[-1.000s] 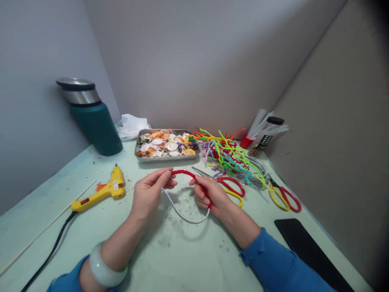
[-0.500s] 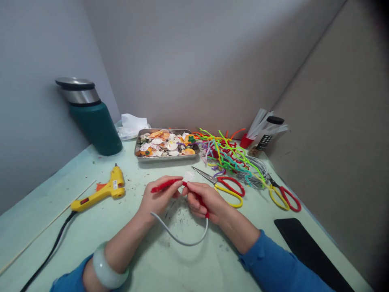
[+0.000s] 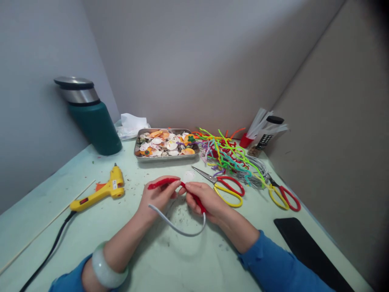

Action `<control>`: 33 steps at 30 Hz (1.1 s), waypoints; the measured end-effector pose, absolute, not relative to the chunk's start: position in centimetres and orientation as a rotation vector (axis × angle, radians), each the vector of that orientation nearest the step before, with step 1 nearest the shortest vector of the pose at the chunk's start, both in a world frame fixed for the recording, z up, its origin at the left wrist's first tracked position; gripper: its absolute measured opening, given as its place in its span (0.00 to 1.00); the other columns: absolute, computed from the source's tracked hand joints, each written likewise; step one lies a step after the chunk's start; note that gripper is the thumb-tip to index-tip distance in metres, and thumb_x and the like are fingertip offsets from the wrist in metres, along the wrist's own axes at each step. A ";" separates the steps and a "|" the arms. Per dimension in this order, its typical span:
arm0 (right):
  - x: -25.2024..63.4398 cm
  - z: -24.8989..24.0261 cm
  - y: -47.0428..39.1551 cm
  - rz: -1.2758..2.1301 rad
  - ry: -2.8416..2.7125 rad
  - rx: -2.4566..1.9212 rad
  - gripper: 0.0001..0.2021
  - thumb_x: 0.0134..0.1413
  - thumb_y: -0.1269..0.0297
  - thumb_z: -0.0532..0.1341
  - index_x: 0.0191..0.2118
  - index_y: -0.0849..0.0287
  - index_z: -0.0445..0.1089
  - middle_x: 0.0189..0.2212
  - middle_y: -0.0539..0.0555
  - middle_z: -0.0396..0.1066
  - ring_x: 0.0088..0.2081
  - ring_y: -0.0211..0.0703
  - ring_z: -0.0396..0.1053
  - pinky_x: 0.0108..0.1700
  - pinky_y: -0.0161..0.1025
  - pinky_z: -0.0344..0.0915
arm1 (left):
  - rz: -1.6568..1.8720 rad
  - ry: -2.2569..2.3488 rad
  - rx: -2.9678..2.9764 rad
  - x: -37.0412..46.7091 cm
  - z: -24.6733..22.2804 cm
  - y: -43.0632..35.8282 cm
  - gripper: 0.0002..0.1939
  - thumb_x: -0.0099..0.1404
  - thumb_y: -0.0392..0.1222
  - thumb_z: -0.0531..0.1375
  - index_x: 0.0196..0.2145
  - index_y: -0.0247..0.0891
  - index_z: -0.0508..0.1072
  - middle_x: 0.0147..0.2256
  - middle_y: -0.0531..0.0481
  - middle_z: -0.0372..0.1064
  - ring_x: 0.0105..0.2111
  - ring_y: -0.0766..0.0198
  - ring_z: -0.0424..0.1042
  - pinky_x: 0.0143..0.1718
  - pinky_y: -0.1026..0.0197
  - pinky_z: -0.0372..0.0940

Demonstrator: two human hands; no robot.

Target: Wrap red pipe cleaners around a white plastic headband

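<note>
Over the middle of the table, my left hand (image 3: 155, 200) is closed, thumb and fingers pinching a fuzzy red pipe cleaner (image 3: 164, 183) whose end sticks out to the left above the hand. My right hand (image 3: 208, 199) is closed around the red-covered stretch beside it, fingertips nearly meeting those of the left. From the red part under my right hand, a bare grey wire (image 3: 180, 232) curves down and back to the left, its free end near my left wrist. How the red covering joins the wire is hidden by the fingers.
Beyond the hands sit a metal tray (image 3: 167, 159) of shells and a heap of colourful pipe cleaners (image 3: 225, 152). Scissors (image 3: 223, 184) lie near my right hand, with a second pair (image 3: 284, 196) farther right. A yellow glue gun (image 3: 103, 192) and green bottle (image 3: 94, 125) are at left.
The grey wire loop has swung slightly up and to the left, and the red end has shifted a little left. Both hands keep their grip in almost the same place.
</note>
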State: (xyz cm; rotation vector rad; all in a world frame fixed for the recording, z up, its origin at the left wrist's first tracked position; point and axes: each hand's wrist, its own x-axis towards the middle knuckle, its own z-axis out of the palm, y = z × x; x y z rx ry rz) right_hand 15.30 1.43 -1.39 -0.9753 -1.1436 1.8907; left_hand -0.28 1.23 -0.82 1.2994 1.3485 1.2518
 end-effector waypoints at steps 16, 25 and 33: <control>15.7 -1.9 2.1 1.737 -1.180 -1.065 0.14 0.53 0.55 0.57 0.34 0.63 0.69 0.12 0.42 0.58 0.11 0.28 0.49 0.13 0.28 0.45 | 1.265 1.231 1.132 -1.3 0.2 1.3 0.15 0.51 0.45 0.65 0.36 0.35 0.76 0.23 0.50 0.72 0.21 0.65 0.69 0.24 0.65 0.64; 16.0 -2.0 2.1 1.515 -1.554 -1.137 0.13 0.56 0.59 0.54 0.30 0.61 0.70 0.11 0.42 0.53 0.14 0.29 0.47 0.17 0.29 0.44 | 0.902 1.015 0.864 -1.2 0.4 1.2 0.16 0.54 0.49 0.64 0.34 0.33 0.74 0.21 0.52 0.67 0.12 0.74 0.59 0.13 0.69 0.59; 15.9 -2.0 1.7 1.195 -1.765 -1.229 0.15 0.60 0.59 0.51 0.30 0.59 0.70 0.14 0.45 0.60 0.16 0.32 0.56 0.22 0.31 0.52 | 1.038 1.150 0.967 -0.9 -0.1 1.2 0.12 0.50 0.46 0.65 0.28 0.33 0.74 0.18 0.56 0.63 0.12 0.76 0.55 0.13 0.70 0.56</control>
